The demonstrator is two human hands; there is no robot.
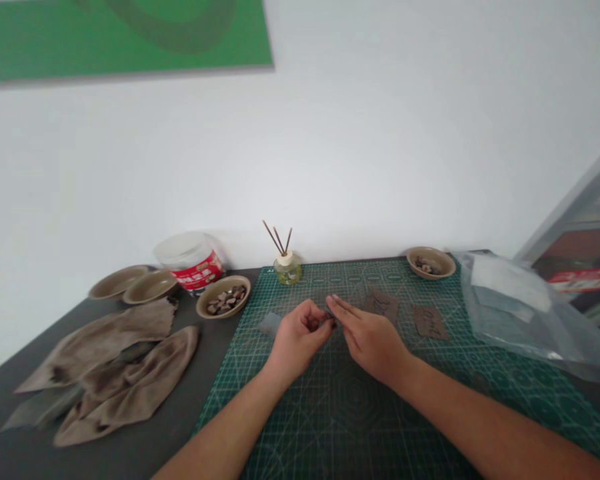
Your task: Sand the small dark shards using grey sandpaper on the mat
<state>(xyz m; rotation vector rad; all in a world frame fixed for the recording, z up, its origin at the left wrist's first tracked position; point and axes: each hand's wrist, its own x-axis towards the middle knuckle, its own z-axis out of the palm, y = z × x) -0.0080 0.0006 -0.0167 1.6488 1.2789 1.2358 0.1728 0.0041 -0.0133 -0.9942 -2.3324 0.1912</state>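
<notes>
Above the middle of the green cutting mat [300, 413], my two hands meet at the fingertips. My left hand [297, 337] is closed in a pinch, its fingers curled around something small and dark that they mostly hide. From the other side, my right hand [375, 337] presses its fingers, held together, against the same spot. A thin grey edge shows between the hands, too small to name. Just left of my left hand lies a grey-blue sheet piece [270, 323]. Beyond and right of my right hand lie two brown squares with dark handwriting, a nearer one [430, 322] and a partly covered one [384, 302].
At left are a bowl of small stones [225, 301], two more bowls, a red-labelled jar [193, 260] and stained cloths [130, 387]. A reed diffuser [287, 269] stands by the wall. At right are another stone bowl [430, 265] and a clear plastic bag [520, 320].
</notes>
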